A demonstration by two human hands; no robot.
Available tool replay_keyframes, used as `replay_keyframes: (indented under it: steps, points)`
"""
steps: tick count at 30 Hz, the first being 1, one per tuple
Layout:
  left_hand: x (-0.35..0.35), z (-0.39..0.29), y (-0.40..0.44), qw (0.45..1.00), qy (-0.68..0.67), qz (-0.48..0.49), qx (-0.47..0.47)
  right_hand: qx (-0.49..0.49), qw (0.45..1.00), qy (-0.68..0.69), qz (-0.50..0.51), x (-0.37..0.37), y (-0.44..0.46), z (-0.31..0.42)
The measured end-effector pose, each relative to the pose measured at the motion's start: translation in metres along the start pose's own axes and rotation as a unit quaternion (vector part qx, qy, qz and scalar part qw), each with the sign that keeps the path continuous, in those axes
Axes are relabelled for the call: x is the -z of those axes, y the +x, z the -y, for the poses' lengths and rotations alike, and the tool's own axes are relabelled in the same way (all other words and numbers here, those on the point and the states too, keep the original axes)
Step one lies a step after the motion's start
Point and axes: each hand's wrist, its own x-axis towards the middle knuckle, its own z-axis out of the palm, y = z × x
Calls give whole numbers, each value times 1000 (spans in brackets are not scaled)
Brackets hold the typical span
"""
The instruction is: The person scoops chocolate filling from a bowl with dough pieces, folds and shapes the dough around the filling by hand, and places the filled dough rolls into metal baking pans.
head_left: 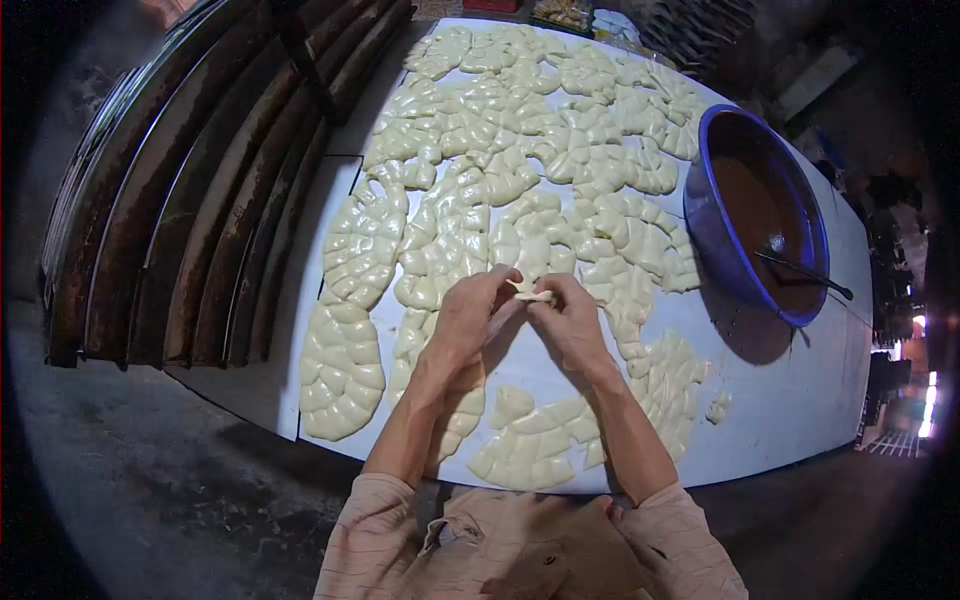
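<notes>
Between my two hands, just above the white table (640, 470), is a small pale piece of dough (535, 296). My left hand (478, 312) pinches one end with thumb and fingers. At the other end, my right hand (567, 318) closes on it as well. Around and beyond my hands lie many glossy, cream-coloured dough pieces (460, 215), packed side by side in patches. A loose lump of dough (512, 405) rests below my hands, next to another patch (535, 445) near the front edge.
At the right of the table stands a blue basin (712, 235) of brown liquid (755, 195), with a dark-handled utensil (815, 275) leaning in it. Dark, worn trays (190, 200) stand in a row along the left. A small dough scrap (718, 406) lies at the right.
</notes>
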Motion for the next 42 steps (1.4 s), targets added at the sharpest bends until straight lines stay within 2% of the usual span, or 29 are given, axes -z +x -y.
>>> replay_keyframes:
  steps: [1,2,6,8,9,11,13,16,19,22,23,25,27,30,32,33,34,36,38,40,42]
  points:
    - [0,0,-1,1000,-9,1,4,-82,995,61,20,1,1,1]
    - [1,1,-1,1000,-19,1,8,-86,991,97,24,3,1,3]
    - [0,8,2,996,27,20,-86,-109,973,194,58,13,-6,33]
    - [-2,5,5,997,35,38,-54,-121,964,219,85,17,-8,51]
    - [-3,5,6,998,34,42,-43,-137,979,113,98,19,-7,55]
    - [-4,8,6,997,48,40,-47,-26,998,-8,60,15,-3,30]
    - [-7,6,5,993,89,8,-77,59,993,-98,17,15,-3,25]
    - [-14,3,10,984,132,-16,-121,24,994,-104,10,13,-9,43]
    - [-20,3,15,973,172,-38,-153,81,990,-117,-21,8,-11,28]
    - [-23,15,17,964,184,6,-192,105,988,-103,-46,9,-14,18]
    - [-26,16,15,961,174,-21,-212,120,986,-105,-57,9,-17,16]
    - [-28,10,9,965,166,-27,-202,139,982,-106,-67,12,-21,15]
    - [-25,-9,4,972,154,-24,-175,118,987,-87,-66,12,-23,10]
    - [-28,-13,3,971,146,-30,-187,91,992,-75,-51,13,-22,3]
    - [-30,1,6,963,183,16,-197,78,992,-94,-33,17,-24,8]
    - [-32,4,4,961,198,24,-191,86,994,-70,-23,19,-26,11]
    - [-33,4,2,959,213,33,-184,3,1000,0,10,25,-30,22]
    - [-37,11,1,956,224,16,-187,-164,973,141,74,38,-37,46]
    - [-40,13,-1,954,234,-24,-185,-114,958,251,76,55,-50,47]
    - [-40,16,-3,957,238,-1,-169,-85,938,325,87,80,-63,56]
    - [-32,-5,-8,960,241,31,-140,-65,897,436,20,95,-67,35]
